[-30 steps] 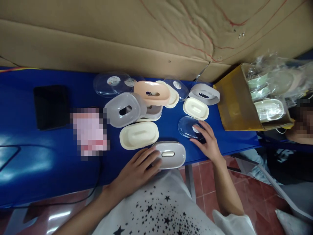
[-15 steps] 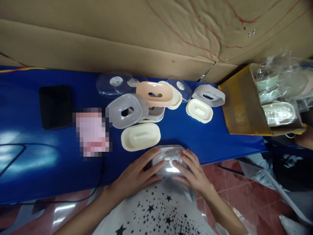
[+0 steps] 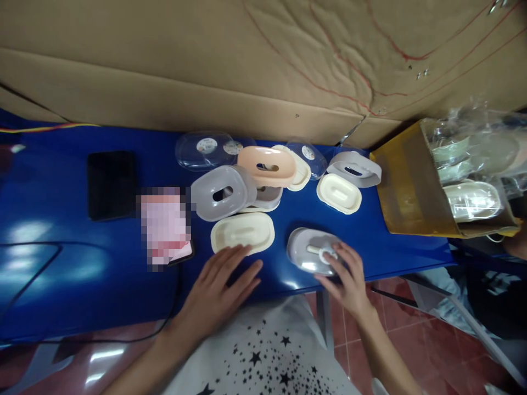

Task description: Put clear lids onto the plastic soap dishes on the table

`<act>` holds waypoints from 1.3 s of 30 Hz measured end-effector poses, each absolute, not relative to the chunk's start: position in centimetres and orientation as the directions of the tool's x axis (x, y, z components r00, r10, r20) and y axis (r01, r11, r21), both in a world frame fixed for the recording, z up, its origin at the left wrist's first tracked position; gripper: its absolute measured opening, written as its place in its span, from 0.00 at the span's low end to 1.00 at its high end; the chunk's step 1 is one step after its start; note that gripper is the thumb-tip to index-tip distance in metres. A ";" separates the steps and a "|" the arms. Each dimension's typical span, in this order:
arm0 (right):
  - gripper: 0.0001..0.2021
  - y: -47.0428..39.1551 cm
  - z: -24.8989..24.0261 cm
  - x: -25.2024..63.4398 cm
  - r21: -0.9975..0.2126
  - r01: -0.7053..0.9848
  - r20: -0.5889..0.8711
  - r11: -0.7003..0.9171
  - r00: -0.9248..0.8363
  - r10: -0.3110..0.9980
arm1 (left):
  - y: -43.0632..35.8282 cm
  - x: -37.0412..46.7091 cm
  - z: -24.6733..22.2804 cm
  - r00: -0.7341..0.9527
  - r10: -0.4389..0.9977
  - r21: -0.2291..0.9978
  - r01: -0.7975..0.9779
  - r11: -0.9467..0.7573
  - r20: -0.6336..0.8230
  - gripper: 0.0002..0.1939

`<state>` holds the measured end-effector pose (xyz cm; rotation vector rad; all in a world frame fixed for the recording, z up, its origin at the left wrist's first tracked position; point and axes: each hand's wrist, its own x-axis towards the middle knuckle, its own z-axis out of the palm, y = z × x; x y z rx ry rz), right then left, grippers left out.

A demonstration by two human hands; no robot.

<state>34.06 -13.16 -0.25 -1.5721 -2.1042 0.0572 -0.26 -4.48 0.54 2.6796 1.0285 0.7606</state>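
Note:
An oval grey plastic case with a clear lid [image 3: 302,251] rests near the table's front edge, a white round label and a pale bar showing through or on the lid. My right hand [image 3: 346,277] grips its right end, thumb at the front and fingers over the top. To the left, my left hand [image 3: 224,285] is open, its fingers spread and holding nothing. Its fingertips are at the front edge of a cream oval tray [image 3: 242,230]; whether they touch it I cannot tell.
Behind lie grey slotted shells [image 3: 208,200], a peach slotted shell [image 3: 255,159], clear lids [image 3: 193,156] and a smaller cream tray [image 3: 340,193]. A cardboard box [image 3: 397,192] of wrapped pieces stands right, with another person's hand [image 3: 514,244] beside it. A black tablet-like object [image 3: 110,184] lies left.
The lidded case has moved from against my body, between both hands, forward and right onto the table. My left hand has let go and moved left toward the cream tray.

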 end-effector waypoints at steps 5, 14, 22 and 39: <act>0.27 -9.3 0.8 38.4 -0.356 0.916 0.298 0.183 -0.074 0.952 | -4.3 -0.9 0.3 0.640 0.685 0.239 0.646 -0.725 0.347 0.17; 0.18 -0.7 4.2 39.3 -0.332 0.905 0.344 0.267 -0.147 0.928 | -4.8 -0.9 0.6 0.649 0.662 0.297 0.592 -0.749 0.375 0.09; 0.27 4.6 6.2 21.8 -0.075 0.674 0.249 0.735 -0.701 0.668 | -4.7 -2.1 0.4 0.590 0.715 0.321 0.641 -0.698 0.376 0.12; 0.17 -8.0 1.6 23.6 -0.219 0.719 0.246 0.660 -0.614 0.750 | -5.5 -4.3 -1.2 0.511 0.776 0.503 0.592 -0.629 0.369 0.28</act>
